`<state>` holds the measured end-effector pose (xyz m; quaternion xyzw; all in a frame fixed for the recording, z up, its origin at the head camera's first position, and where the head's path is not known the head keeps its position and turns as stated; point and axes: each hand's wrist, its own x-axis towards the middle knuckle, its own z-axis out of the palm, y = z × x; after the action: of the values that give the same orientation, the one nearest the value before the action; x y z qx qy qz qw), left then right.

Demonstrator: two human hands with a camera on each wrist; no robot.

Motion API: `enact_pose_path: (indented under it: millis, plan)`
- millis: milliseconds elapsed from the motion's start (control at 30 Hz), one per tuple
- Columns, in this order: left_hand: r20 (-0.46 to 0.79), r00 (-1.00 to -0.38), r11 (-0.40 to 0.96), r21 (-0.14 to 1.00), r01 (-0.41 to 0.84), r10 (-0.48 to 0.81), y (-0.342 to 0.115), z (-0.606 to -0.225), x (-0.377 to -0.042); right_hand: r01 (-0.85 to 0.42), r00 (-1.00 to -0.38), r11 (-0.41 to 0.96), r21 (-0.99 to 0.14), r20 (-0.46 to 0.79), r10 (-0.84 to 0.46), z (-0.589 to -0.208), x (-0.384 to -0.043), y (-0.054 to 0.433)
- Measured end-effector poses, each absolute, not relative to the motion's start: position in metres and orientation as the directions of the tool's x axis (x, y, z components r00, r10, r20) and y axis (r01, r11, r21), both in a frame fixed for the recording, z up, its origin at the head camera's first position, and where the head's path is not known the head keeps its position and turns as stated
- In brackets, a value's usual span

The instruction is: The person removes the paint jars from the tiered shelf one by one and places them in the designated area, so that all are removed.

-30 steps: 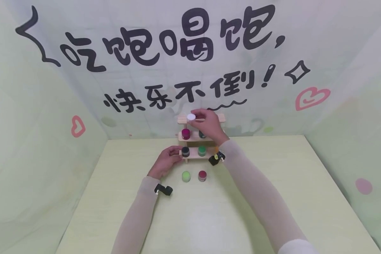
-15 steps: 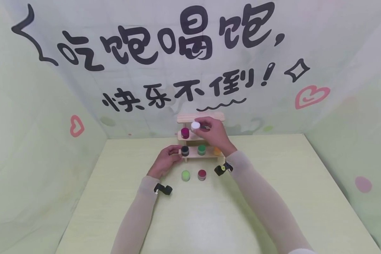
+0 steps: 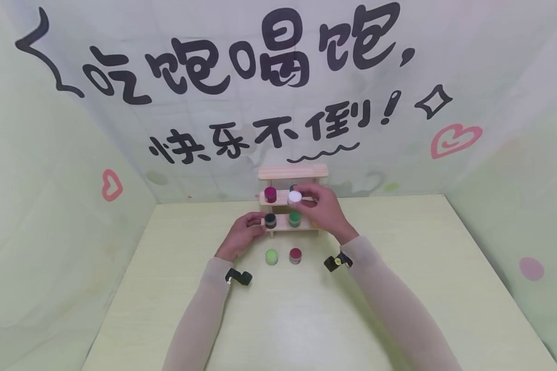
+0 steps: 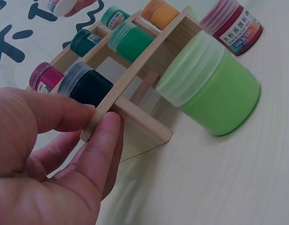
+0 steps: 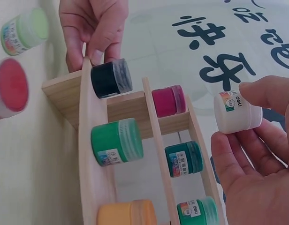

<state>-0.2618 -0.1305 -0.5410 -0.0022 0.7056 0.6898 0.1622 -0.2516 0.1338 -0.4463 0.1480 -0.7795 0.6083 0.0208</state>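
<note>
A small three-tier wooden rack [image 3: 293, 171] stands at the back of the table. My left hand [image 3: 240, 238] pinches the left end of its lowest shelf between thumb and fingers. A white paint jar [image 5: 233, 112] is held by my right hand [image 3: 325, 208], apart from the shelves in the right wrist view. On the lowest shelf sit a dark paint jar [image 5: 109, 78], a green one [image 5: 114, 142] and an orange one [image 5: 125, 213]. The middle shelf bears a magenta jar [image 5: 168, 101], a teal jar [image 5: 183, 158] and another green jar [image 5: 197, 211].
In front of the rack, a light green jar [image 3: 271, 256] and a red jar [image 3: 295, 255] stand on the pale table [image 3: 288, 319]. Behind the rack hangs a printed cloth [image 3: 241, 31] with black characters. Similar cloth lines both sides.
My right hand has moved down and to the right with the white paint jar, from before the top shelf to before the middle one. My left hand stays on the rack.
</note>
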Motion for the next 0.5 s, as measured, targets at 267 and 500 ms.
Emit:
enact_pose_path:
  millis: [267, 500]
  plan:
    - [-0.229, -0.946, 0.022, 0.973, -0.230, 0.227, -0.130, -0.542, -0.262, -0.271, -0.949, 0.239, -0.932, 0.217, -0.228, -0.456, -0.233, 0.144]
    - [-0.232, -0.947, 0.020, 0.972, -0.234, 0.222, -0.131, -0.540, -0.261, -0.280, -0.946, 0.277, -0.919, 0.214, -0.243, -0.469, -0.222, 0.153]
